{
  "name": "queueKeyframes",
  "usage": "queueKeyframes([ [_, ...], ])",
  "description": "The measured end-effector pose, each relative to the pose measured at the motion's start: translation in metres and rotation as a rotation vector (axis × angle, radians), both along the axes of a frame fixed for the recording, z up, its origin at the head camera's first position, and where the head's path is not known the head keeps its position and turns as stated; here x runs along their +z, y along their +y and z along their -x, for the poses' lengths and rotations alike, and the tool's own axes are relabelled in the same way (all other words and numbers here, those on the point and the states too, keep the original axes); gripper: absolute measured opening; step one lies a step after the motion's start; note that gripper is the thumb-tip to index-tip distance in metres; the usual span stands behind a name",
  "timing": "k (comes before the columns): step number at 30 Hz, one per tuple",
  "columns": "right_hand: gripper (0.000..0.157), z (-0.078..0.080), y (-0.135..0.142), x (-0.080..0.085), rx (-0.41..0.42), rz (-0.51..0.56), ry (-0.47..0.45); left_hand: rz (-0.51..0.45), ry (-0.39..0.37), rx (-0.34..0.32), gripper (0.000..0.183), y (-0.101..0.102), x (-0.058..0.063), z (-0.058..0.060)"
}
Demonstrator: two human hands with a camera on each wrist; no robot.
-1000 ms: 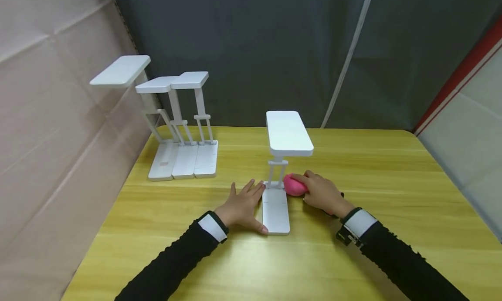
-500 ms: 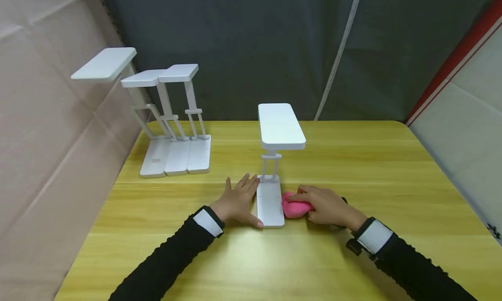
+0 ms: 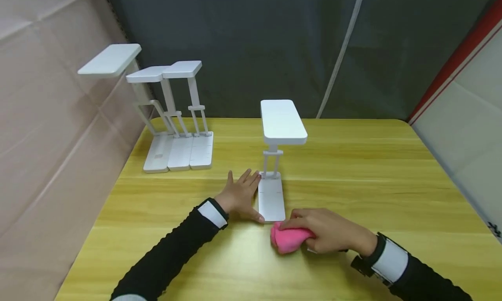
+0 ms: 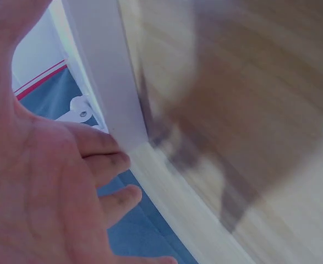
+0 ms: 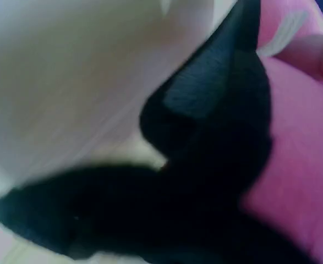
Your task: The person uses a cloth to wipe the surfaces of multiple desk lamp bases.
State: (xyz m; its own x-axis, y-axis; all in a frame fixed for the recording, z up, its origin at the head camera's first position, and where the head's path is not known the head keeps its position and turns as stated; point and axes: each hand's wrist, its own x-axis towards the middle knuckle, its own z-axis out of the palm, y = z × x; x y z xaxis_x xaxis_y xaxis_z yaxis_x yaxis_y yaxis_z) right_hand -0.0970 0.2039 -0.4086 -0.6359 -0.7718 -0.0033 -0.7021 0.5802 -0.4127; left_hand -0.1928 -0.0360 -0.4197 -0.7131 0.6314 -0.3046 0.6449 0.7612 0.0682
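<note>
A white folding stand [image 3: 271, 198] with a flat rectangular top stands upright mid-table. Against the left edge of its base rests my left hand [image 3: 240, 198], fingers spread and thumb near the front corner. In the left wrist view, the fingertips [image 4: 117, 159] of that hand meet the white base edge [image 4: 109, 71]. My right hand [image 3: 327, 229] grips a soft pink plush toy [image 3: 289, 238] on the table, just in front of the base. Black fabric parts [image 5: 216, 110] and a small white tag show on the pink toy in the blurred right wrist view.
Several similar white stands [image 3: 180, 150] are lined up side by side at the back left of the wooden table [image 3: 353, 161]. A dark curtain [image 3: 243, 52] hangs behind the table, with pale walls at both sides.
My right hand has drawn the plush toy from beside the stand's column, along the right of the base, to its front end. The left hand stays at the base; the view shifts slightly.
</note>
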Motion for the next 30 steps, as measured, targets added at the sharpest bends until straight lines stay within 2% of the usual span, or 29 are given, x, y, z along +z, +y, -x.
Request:
queueKeyframes([
  [3,0.063,-0.007,-0.023,-0.005,0.021,-0.045,0.222,0.044,-0.004,0.002,0.122,0.003,0.001,0.003],
  [6,0.057,-0.013,-0.043,-0.014,0.015,-0.094,0.369,0.053,-0.017,0.01,0.118,0.004,0.002,0.004],
  [8,0.052,-0.017,-0.051,-0.021,-0.012,-0.118,0.416,0.04,-0.021,0.014,0.115,0.005,0.002,0.004],
  [11,0.049,-0.023,-0.056,-0.028,-0.083,-0.14,0.438,0.026,-0.022,0.019,0.116,0.005,0.002,0.003],
  [16,0.05,-0.028,-0.049,-0.028,-0.183,-0.171,0.402,-0.005,-0.019,0.03,0.115,0.001,0.002,0.001],
  [25,0.048,-0.028,-0.02,-0.015,-0.309,-0.191,0.209,-0.018,-0.046,0.032,0.115,0.001,0.003,0.003],
  [28,0.047,-0.027,-0.012,-0.01,-0.329,-0.208,0.165,-0.03,-0.059,0.035,0.115,0.001,0.003,0.003],
  [30,0.049,-0.027,-0.008,-0.007,-0.305,-0.206,0.168,-0.033,-0.068,0.035,0.115,0.001,0.002,0.003],
])
